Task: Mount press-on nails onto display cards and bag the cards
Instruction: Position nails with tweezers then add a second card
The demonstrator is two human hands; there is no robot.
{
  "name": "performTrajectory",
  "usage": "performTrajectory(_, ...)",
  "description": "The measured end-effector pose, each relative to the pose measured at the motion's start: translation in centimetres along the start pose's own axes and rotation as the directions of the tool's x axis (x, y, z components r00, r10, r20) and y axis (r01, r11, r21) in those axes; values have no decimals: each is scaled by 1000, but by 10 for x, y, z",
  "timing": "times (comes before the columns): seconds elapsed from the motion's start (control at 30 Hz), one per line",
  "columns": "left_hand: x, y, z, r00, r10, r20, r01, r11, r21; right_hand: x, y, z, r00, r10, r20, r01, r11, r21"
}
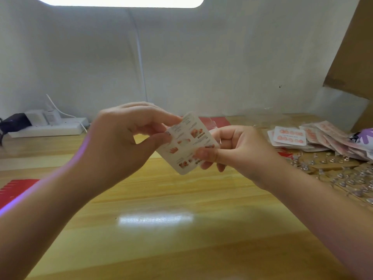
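I hold a white display card tilted in mid-air above the wooden table, its printed back with small pink pictures facing me. My left hand pinches the card's upper left edge between thumb and fingers. My right hand grips its lower right side, thumb across the card's face. Whether nails sit on the far side is hidden. A stack of finished cards with pink nails lies at the right, beside bagged cards fanned out. Loose clear nails are scattered in front of them.
A white power strip with plugs and a dark adapter sits at the back left by the wall. Red sheets lie at the left edge and behind the card. A cardboard box rises at the right. A purple item rests near it.
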State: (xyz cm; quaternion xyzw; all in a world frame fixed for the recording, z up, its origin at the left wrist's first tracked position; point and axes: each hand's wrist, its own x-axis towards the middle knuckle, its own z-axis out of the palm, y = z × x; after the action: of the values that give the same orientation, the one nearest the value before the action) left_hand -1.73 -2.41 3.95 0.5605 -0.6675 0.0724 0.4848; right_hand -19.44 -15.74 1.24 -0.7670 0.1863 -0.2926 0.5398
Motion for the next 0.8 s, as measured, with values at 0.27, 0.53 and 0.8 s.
performTrajectory(0.27,-1,-3,1,997,32,76,-36,998,51,-2,-2,5,1000,-2,-11,2,1000,-29)
performTrajectory(0.53,-8,-2,15,988,87,125,-108,978,177,-4,0,10,1000,-19,1,19,998,60)
performTrajectory(0.8,-9,-4,15,997,-72,20,68,984,165,-2,-1,7,990,5,-138,4,998,67)
